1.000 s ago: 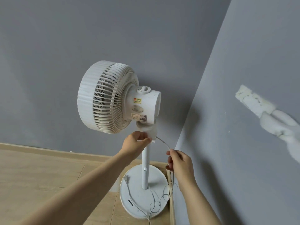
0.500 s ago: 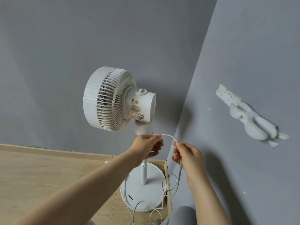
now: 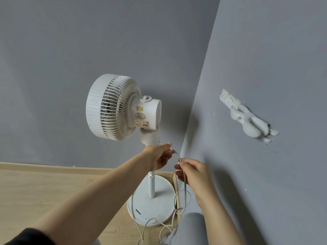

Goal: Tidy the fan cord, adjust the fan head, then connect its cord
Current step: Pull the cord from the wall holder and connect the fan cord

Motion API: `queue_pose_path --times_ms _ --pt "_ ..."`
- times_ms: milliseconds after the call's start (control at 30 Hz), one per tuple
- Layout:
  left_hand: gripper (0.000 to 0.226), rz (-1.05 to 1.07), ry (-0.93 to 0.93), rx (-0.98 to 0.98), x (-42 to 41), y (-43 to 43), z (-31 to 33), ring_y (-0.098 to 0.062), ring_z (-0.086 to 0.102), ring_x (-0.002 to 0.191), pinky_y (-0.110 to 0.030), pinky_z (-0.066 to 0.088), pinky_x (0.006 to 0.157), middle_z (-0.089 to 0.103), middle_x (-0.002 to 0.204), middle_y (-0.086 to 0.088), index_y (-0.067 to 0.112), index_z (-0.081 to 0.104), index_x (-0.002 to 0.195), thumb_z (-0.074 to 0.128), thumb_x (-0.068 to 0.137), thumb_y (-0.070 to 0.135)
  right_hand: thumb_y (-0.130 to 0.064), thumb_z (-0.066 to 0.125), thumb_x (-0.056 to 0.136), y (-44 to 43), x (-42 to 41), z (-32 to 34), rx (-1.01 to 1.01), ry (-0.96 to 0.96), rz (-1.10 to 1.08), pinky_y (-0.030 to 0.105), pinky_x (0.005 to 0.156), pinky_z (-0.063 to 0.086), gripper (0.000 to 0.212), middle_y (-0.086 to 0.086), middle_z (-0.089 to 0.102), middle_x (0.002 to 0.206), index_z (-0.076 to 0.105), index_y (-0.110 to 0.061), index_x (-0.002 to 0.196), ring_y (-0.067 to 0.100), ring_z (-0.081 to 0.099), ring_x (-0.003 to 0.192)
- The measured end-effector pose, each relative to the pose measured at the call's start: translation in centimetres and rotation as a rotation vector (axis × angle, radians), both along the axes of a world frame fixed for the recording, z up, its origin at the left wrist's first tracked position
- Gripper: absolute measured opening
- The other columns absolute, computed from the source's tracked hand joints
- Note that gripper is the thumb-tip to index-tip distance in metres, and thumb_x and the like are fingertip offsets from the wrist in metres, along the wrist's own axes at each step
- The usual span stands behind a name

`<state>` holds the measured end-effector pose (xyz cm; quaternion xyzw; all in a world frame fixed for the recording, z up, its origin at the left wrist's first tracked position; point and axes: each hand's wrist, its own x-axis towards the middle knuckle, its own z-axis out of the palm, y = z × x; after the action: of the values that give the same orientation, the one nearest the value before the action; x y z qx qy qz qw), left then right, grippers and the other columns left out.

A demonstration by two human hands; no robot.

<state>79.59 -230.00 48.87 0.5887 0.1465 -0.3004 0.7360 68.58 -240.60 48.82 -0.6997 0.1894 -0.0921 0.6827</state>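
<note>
The cord (image 3: 178, 156) is a thin, white, flexible lead. It leaves the neck below the fan head (image 3: 122, 106), spans the short gap between the two hands, and hangs down from the right hand. Below that it forms loose loops over the right side of the base (image 3: 150, 209) and on the floor (image 3: 35, 191).

The left hand (image 3: 160, 156) is just under the neck. Its fingers (image 3: 166, 160) are curled round the cord, with the thumb raised toward the neck. The right hand (image 3: 192, 174) is just beside it and slightly lower. Its fingers (image 3: 182, 164) are closed narrowly and pinch the cord against the thumb.

The fan is white plastic and stands upright in the corner where two walls meet.
- Fan head: a round drum with a ribbed rim and a grille of thin radial slats, facing left. The smooth motor housing behind it carries labels on its side and a round knob on top.
- Pole (image 3: 151, 184): a slim, straight tube.
- Base: a flat, smooth disc.

The floor is pale wood-grain boards edged by a matching skirting (image 3: 53, 166). Both walls (image 3: 88, 41) are matt grey. A lumpy white patch (image 3: 247, 119) sits on the right wall, well apart from the fan. A grey-clad knee (image 3: 191, 225) is near the base.
</note>
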Motion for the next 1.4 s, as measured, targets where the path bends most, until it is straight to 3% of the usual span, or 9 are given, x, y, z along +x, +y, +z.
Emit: queue_pose_path --times_ms 100,300,467,567,667,833,1067,1267,1400 --pt "0.013 0.068 0.025 -0.035 0.5 -0.3 0.1 -0.008 0.058 0.048 -0.015 0.045 0.039 0.064 0.064 -0.004 0.003 0.068 0.089 0.074 0.081 0.012 -0.008 0.055 0.090 -0.2 -0.7 0.2 -0.006 0.002 0.011 0.032 0.076 0.057 0.015 0.006 0.073 0.078 0.070 -0.011 0.093 0.016 0.065 0.068" --pt "0.006 0.172 0.016 -0.110 1.4 0.1 0.5 -0.005 0.057 0.036 -0.014 0.046 0.037 0.063 0.047 -0.003 0.001 0.066 0.079 0.072 0.080 0.003 -0.007 0.058 0.089 -1.2 -2.5 0.6 -0.102 -0.007 0.041 0.028 0.065 0.055 0.017 0.003 0.064 0.062 0.072 -0.007 0.081 0.012 0.058 0.057" --pt "0.016 -0.064 0.014 -0.140 -1.3 0.1 1.1 -0.007 0.058 0.047 -0.016 0.048 0.042 0.063 0.053 0.000 0.005 0.068 0.074 0.070 0.085 0.016 -0.005 0.056 0.090 -1.2 -3.0 1.0 -0.144 -0.084 0.019 0.020 0.055 0.049 0.017 -0.002 0.059 0.054 0.071 -0.004 0.081 0.008 0.050 0.048" --pt "0.010 -0.128 -0.071 -0.078 -2.7 0.4 2.1 -0.007 0.058 0.046 -0.017 0.048 0.044 0.064 0.058 -0.002 0.004 0.069 0.079 0.072 0.083 0.013 -0.007 0.055 0.090 -0.7 -2.8 1.2 -0.165 -0.112 0.027 0.018 0.054 0.049 0.017 -0.002 0.060 0.057 0.071 -0.007 0.083 0.008 0.051 0.049" --pt "0.008 -0.026 -0.116 -0.105 -2.1 1.1 2.8 -0.006 0.058 0.042 -0.016 0.048 0.042 0.065 0.054 -0.003 0.000 0.069 0.084 0.072 0.082 0.008 -0.009 0.056 0.090 -0.1 -2.8 1.4 -0.118 -0.110 0.057 0.022 0.058 0.052 0.018 0.001 0.062 0.059 0.072 -0.007 0.082 0.010 0.053 0.052" --pt "0.008 0.135 -0.144 -0.192 -0.5 1.5 4.6 -0.003 0.057 0.041 -0.013 0.047 0.041 0.063 0.049 0.000 0.003 0.066 0.077 0.070 0.084 0.006 -0.013 0.056 0.092 -0.8 -3.8 2.2 -0.135 -0.140 0.073 0.023 0.050 0.045 0.021 0.002 0.057 0.055 0.070 -0.006 0.077 0.014 0.050 0.049" --pt "0.010 -0.211 -0.196 -0.239 -5.0 0.4 5.4 -0.011 0.059 0.065 -0.017 0.050 0.054 0.067 0.065 -0.001 0.010 0.066 0.077 0.070 0.084 0.014 -0.013 0.052 0.094 -1.4 -4.7 4.0 -0.180 -0.253 0.019 0.024 0.051 0.044 0.023 -0.001 0.055 0.050 0.068 -0.006 0.079 0.013 0.049 0.046" --pt "0.013 -0.007 -0.314 -0.271 -4.5 1.0 7.2 -0.009 0.057 0.057 -0.015 0.049 0.048 0.063 0.059 -0.001 0.007 0.066 0.071 0.068 0.083 0.003 -0.011 0.055 0.092 -0.9 -4.3 4.4 -0.185 -0.272 0.059 0.032 0.059 0.053 0.021 0.000 0.061 0.055 0.071 -0.011 0.078 0.012 0.054 0.049" --pt "0.010 0.129 -0.340 -0.301 -3.3 1.7 8.9 -0.006 0.056 0.053 -0.012 0.048 0.047 0.063 0.064 -0.002 0.006 0.064 0.075 0.068 0.083 0.001 -0.011 0.057 0.091 -1.4 -4.5 4.9 -0.292 -0.322 0.039 0.025 0.060 0.053 0.022 0.000 0.063 0.057 0.071 -0.018 0.075 0.010 0.057 0.050"
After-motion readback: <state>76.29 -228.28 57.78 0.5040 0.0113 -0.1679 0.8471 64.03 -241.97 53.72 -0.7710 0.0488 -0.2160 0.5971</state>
